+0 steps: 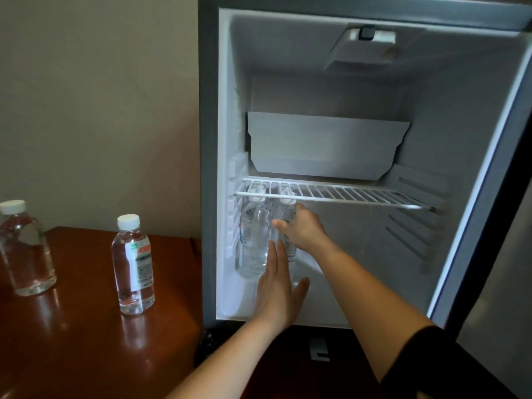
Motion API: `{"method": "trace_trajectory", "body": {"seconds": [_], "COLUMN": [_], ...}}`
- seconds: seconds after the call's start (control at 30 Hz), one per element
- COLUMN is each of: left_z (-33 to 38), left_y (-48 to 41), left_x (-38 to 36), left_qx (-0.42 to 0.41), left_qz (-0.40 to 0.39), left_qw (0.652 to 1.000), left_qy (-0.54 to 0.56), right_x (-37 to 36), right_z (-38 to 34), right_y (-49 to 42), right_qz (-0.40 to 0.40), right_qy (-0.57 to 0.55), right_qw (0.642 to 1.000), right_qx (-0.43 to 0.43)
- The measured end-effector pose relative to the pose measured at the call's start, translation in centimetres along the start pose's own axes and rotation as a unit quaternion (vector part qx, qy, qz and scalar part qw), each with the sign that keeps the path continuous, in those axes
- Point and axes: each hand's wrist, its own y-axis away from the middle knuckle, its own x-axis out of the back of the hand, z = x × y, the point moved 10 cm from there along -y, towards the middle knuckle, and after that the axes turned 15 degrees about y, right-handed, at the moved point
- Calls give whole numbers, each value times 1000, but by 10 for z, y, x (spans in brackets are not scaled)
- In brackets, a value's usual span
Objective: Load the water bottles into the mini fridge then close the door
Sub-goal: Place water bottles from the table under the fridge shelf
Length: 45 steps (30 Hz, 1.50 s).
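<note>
in fridge point(475, 139), centre frame, under shelf point(331, 194): front bottle point(254, 240), rear bottle point(286, 214) | lower left, on table point(72, 326): labelled bottle point(134, 266), edge bottle point(26, 249), not yet loaded | right hand point(302, 230): seemingly wrapped round rear bottle | left hand point(277, 289): flat, fingers straight | handling: full, smooth plastic; to be gripped mid-body

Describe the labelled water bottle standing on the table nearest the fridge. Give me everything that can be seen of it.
The labelled bottle is clear plastic with a white screw cap, filled with water almost to the neck. Its label, white with green and red print, sits on the side towards the mini fridge. It stands upright on the glossy brown wooden table, apart from a second bottle to its left. Only the table touches it.
</note>
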Motion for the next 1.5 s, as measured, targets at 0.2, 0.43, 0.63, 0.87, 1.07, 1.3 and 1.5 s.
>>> {"method": "trace_trajectory", "body": {"seconds": [0.2,0.43,0.63,0.87,1.07,1.3,1.5], "left_z": [-2,11,44,74,58,13,-35], "left_y": [1,11,44,95,132,144,132], "left_x": [3,26,65,136,203,275,312], "left_qx": [28,68,81,70,117,172,202], "left_qz": [-19,-61,-100,-111,-105,-46,40], "left_qw": [999,996,990,983,976,970,971], "left_qy": [4,-12,-61,-128,-153,-168,-125], "right_x": [1,19,43,28,-7,-51,-88], "right_z": [0,2,-16,-81,-146,-213,-237], "right_y": [5,31,73,128,147,140,109], "right_qz": [3,20,58,-19,-66,-76,-86], "right_qy": [-25,5,76,136,161,167,147], "right_qw": [1000,1000,994,975,953,943,948], "right_qx": [8,9,45,172,248,279,268]}}
